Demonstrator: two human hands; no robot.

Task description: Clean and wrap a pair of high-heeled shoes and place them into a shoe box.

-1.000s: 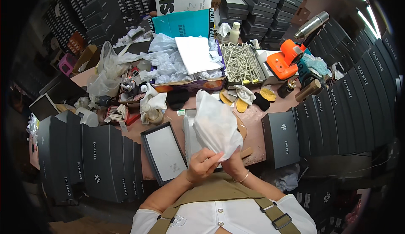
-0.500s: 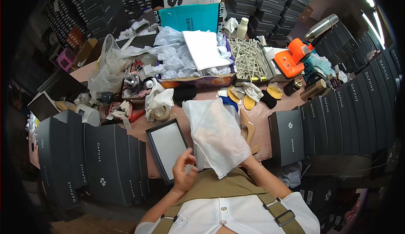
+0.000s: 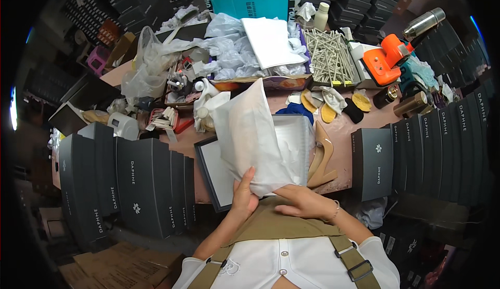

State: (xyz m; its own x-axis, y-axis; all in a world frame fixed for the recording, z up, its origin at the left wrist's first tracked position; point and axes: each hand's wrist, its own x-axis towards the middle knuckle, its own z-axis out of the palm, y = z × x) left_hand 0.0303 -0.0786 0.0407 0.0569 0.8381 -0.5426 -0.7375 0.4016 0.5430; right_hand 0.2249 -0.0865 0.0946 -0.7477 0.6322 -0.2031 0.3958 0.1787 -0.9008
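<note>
Seen from above, a person at a cluttered pink worktable (image 3: 344, 132) holds a white tissue-paper bag (image 3: 255, 132) upright in front of their chest. The left hand (image 3: 244, 198) grips the bag's lower left edge, its fingers pressed together and lying flat along the paper. The right hand (image 3: 304, 203) holds the bag's bottom right corner, its fingers curled under the paper; how they pinch it cannot be told. The bag hangs over two open shoe-box halves: a dark-rimmed lid (image 3: 216, 171) at the left and a white-lined box (image 3: 297, 138) behind the paper. Just to the right of the box a beige high-heeled shoe (image 3: 323, 156) lies on its side on the table. A closed dark grey shoe box (image 3: 372, 161) stands further right, and more dark boxes (image 3: 140, 185) stand in a row at the left. Towards the back sit an orange tape dispenser (image 3: 385, 59), a tray of pale sticks (image 3: 328, 57) and heaps of crumpled white paper (image 3: 229, 54).
</note>
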